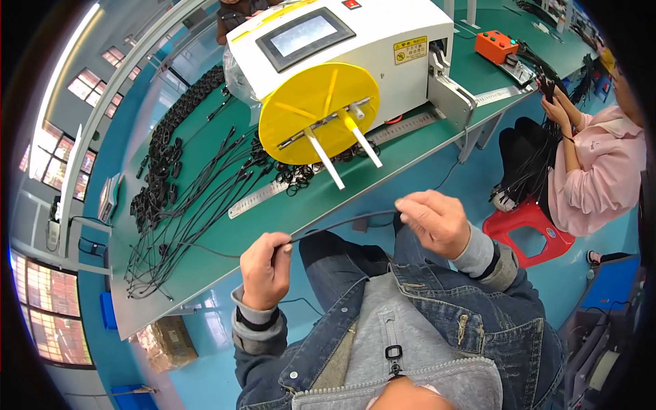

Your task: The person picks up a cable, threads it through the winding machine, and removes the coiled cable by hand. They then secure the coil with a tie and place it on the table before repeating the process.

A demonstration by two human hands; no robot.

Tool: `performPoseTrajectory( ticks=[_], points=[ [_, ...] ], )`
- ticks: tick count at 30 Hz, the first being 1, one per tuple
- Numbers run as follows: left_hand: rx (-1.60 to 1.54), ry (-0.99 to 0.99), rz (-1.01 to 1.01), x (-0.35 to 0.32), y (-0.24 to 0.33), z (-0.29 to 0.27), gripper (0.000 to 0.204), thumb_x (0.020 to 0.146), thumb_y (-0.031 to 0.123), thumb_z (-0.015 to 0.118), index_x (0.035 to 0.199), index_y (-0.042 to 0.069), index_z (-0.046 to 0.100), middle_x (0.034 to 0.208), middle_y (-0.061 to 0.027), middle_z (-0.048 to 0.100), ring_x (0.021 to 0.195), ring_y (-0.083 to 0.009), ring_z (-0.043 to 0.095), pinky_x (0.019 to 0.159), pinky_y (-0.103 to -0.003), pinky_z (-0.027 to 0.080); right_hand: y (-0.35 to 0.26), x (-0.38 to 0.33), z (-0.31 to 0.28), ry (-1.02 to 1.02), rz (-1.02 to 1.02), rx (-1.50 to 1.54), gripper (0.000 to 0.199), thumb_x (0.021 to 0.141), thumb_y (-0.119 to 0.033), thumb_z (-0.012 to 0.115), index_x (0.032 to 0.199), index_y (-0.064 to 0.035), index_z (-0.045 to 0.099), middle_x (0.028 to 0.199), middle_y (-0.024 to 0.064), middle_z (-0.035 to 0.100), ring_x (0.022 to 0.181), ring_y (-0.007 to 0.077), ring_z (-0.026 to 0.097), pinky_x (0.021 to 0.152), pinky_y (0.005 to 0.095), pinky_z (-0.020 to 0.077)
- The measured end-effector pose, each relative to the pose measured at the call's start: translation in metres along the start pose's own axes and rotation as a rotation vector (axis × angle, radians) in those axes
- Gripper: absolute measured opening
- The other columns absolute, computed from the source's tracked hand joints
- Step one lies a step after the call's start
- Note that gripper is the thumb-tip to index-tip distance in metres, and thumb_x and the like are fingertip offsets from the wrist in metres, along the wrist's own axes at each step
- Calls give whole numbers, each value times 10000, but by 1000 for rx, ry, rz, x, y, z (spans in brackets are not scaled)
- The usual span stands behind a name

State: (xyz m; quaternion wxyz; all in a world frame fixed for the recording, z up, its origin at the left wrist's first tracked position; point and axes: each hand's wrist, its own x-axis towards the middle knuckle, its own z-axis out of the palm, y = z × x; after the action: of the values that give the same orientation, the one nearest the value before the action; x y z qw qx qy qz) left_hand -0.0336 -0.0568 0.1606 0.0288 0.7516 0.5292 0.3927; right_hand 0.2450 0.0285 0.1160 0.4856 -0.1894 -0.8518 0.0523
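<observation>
My left hand [265, 269] and my right hand [435, 220] each pinch one end of a length of black cable [342, 223] stretched between them over my lap. Both hands hover just off the near edge of a green table [321, 205]. Above them on the table stands a white machine [342, 41] with a grey screen and a yellow disc [318, 113] carrying two white pegs that point toward me.
Several cut black cables [198, 198] lie spread on the table's left part, with coiled bundles [164, 147] behind them. A steel ruler [263, 197] lies along the table edge. At the right, a person in a pink top [594, 171] sits on a red stool [526, 229] handling black cables.
</observation>
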Motion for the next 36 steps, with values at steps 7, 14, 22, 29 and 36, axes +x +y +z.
performPoseTrajectory(
  ticks=[7, 14, 22, 29, 36],
  points=[
    [-58, -136, 107, 54, 59, 47, 125, 795, 13, 586, 915, -19, 602, 690, -90, 563, 553, -157, 507, 546, -248, 416, 31, 23, -7, 224, 48, 50, 209, 743, 10, 635, 944, 12, 576, 825, 135, 606, 646, 258, 601, 540, 293, 487],
    [-49, 173, -56, 111, 11, 93, 105, 769, 48, 619, 867, 13, 633, 636, -99, 541, 530, -217, 516, 513, -289, 418, 91, 48, 34, 371, 164, 54, 138, 732, -32, 666, 854, -18, 603, 773, 118, 596, 635, 263, 596, 547, 293, 482],
    [-112, 220, -183, 126, -6, 99, 73, 771, 65, 633, 813, 6, 642, 635, -85, 547, 532, -163, 516, 507, -265, 408, 107, 60, 77, 458, 321, 5, 106, 737, -69, 670, 818, -25, 618, 719, 122, 581, 611, 277, 580, 533, 327, 469],
    [-197, 271, -210, 127, -18, 104, 93, 776, 64, 641, 832, -10, 640, 642, -77, 562, 525, -144, 499, 507, -249, 400, 122, 60, 87, 390, 393, -108, 105, 760, -143, 651, 758, -51, 600, 704, 112, 576, 585, 275, 567, 512, 345, 464],
    [-174, 341, -117, 107, -28, 103, 109, 788, 52, 632, 867, -23, 637, 648, -80, 559, 537, -141, 498, 506, -243, 395, 110, 8, 69, 356, 531, 42, 95, 760, -96, 644, 765, -3, 624, 667, 115, 584, 542, 213, 559, 501, 299, 439]
  ],
)
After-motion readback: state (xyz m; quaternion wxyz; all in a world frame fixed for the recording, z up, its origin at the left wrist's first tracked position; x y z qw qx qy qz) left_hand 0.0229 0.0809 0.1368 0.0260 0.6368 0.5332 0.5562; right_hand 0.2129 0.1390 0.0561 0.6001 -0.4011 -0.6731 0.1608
